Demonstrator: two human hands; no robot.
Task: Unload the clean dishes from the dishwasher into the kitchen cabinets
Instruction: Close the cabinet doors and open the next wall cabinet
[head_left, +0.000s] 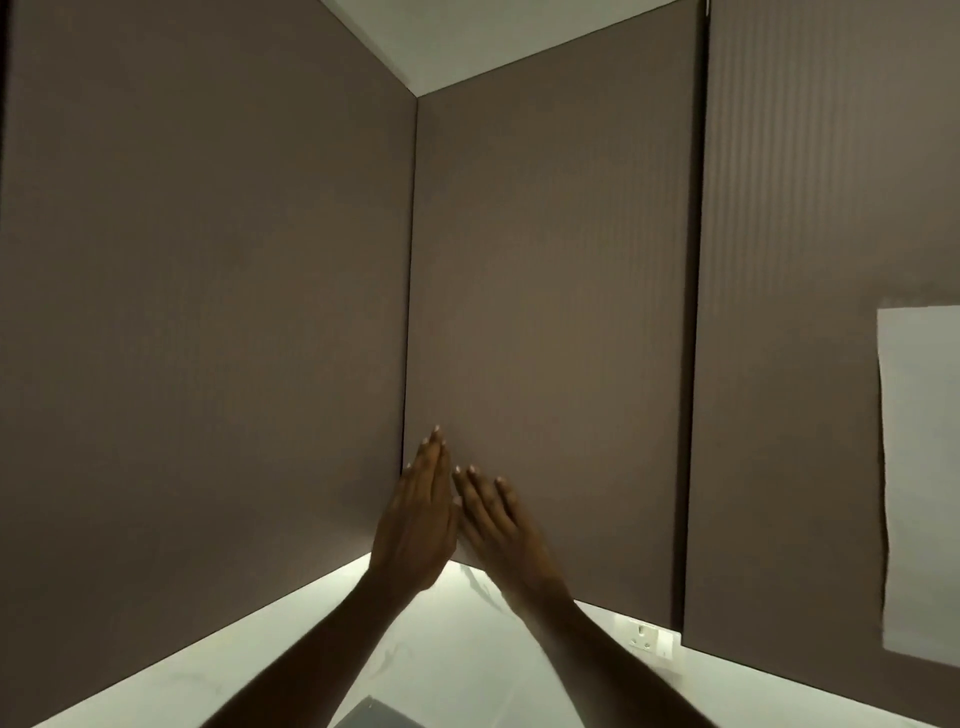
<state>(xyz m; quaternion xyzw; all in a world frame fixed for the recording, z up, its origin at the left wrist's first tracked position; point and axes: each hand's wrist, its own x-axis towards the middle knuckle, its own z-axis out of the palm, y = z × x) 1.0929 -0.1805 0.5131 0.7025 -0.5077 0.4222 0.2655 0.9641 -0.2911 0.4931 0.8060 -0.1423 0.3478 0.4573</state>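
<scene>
Both hands, left (415, 525) and right (501, 525), press flat with straight fingers on a closed corner cabinet door (550, 312).

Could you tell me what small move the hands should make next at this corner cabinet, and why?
Probably press the door inward to release it. Both the left hand and right hand lie flat with straight fingers near its lower left edge, the door looks closed, and no handle is visible.
</scene>
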